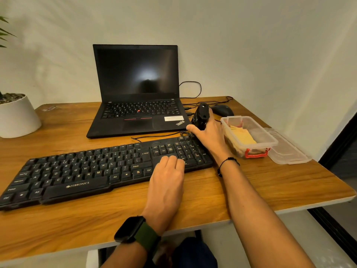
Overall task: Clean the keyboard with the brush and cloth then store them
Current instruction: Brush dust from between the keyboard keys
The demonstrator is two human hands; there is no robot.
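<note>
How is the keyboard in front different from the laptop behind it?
The keyboard lies flat and slanted across the table, while the laptop stands open with its dark screen upright. The keyboard is wider and has a number pad; the laptop has a touchpad and a red dot among its keys. The left hand rests on the keyboard; no hand touches the laptop. Both are black.

wooden table [270, 182] is carrying a keyboard [87, 171], laptop [135, 105], mouse [222, 109], white plant pot [17, 115]; clear container [249, 136] and lid [289, 147] sitting right
</note>
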